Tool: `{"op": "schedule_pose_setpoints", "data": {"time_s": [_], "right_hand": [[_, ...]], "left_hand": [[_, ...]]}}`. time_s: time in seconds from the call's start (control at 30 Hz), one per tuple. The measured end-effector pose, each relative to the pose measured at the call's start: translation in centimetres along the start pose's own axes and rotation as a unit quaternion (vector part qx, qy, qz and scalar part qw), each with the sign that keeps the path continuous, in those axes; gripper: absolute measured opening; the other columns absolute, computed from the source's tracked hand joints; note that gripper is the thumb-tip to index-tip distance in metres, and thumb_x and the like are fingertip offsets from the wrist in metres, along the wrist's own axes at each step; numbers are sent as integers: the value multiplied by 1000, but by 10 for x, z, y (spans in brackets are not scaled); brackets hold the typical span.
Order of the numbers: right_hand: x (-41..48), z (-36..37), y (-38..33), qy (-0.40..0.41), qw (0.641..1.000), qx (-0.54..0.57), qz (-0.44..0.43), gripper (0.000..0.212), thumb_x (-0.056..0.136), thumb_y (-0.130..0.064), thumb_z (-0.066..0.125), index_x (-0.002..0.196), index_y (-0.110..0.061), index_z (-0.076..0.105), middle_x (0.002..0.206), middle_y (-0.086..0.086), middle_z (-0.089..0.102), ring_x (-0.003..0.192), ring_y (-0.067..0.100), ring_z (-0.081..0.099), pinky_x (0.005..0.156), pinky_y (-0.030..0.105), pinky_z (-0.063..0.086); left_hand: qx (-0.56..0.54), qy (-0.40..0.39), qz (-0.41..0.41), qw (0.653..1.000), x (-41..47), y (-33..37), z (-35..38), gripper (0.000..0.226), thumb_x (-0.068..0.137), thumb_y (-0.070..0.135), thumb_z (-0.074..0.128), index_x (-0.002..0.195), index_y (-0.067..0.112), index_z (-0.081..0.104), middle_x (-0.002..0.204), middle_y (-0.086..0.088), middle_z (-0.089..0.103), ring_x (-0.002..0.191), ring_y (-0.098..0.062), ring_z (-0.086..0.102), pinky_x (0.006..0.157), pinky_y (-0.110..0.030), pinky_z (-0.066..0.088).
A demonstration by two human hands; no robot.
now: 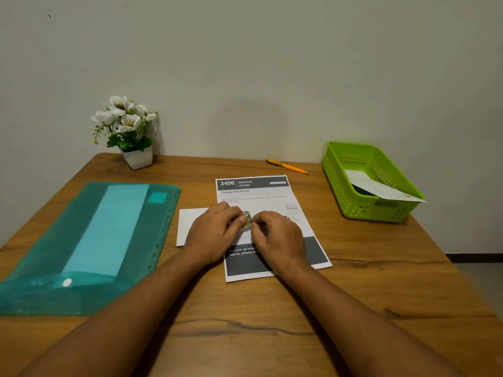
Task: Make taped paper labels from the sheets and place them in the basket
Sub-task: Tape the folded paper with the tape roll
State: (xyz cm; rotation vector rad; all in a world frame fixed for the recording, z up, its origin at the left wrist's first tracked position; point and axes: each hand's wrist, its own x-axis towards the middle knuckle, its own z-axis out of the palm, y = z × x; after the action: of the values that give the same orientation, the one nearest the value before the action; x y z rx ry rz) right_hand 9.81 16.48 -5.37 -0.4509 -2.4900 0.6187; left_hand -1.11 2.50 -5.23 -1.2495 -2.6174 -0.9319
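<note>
Two hands, our left hand [215, 232] and right hand [277, 236], pinch one small round tape roll [247, 217] over one flat printed sheet [254, 192] — right of it, one perforated green plastic basket [364, 209] holds one paper label [381, 188].

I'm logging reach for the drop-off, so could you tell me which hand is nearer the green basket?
Right. The right hand is over the printed sheet, left of the basket; the left hand is farther left.

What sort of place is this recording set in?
Likely a home or office desk against a plain wall: a wooden table with a teal document folder, an orange pen and a small pot of white flowers.
</note>
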Motion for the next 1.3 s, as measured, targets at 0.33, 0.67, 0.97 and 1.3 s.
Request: {"op": "schedule_pose_setpoints", "data": {"time_s": [0.33, 0.67, 0.97, 1.3], "right_hand": [[1, -1, 3, -16, 999, 40, 21, 22, 97, -37, 68, 111, -26, 80, 99, -9, 78, 86, 8, 69, 76, 36, 61], [0, -3, -1, -17, 1000, -1, 13, 19, 100, -34, 63, 106, -24, 78, 97, -5, 78, 83, 13, 67, 74, 34, 58], [0, 0, 1, -18, 1000, 1, -1, 23, 98, -36, 64, 113, -26, 79, 103, -9, 78, 87, 9, 68, 76, 30, 58], [1, 0, 2, -18, 1000, -22, -11, 21, 98, -34, 63, 101, -24, 81, 92, -6, 79, 79, 16, 68, 69, 36, 56]], "left_hand": [[10, 6, 8, 1000, -1, 1, -1, 35, 100, 49, 40, 99, 25, 66, 90, 8, 56, 89, -11, 51, 72, -36, 47], [22, 10, 17, 1000, -1, 1, 0, 31, 102, 47, 44, 101, 26, 67, 90, 9, 54, 88, -11, 50, 69, -33, 44], [19, 25, 8, 999, -2, 2, -1, 23, 105, 38, 51, 103, 23, 68, 90, 10, 53, 89, -12, 51, 70, -32, 40], [48, 33, 24, 998, -3, 5, -1, 24, 104, 39, 50, 102, 23, 68, 90, 7, 54, 86, -14, 51, 67, -31, 39]]}}
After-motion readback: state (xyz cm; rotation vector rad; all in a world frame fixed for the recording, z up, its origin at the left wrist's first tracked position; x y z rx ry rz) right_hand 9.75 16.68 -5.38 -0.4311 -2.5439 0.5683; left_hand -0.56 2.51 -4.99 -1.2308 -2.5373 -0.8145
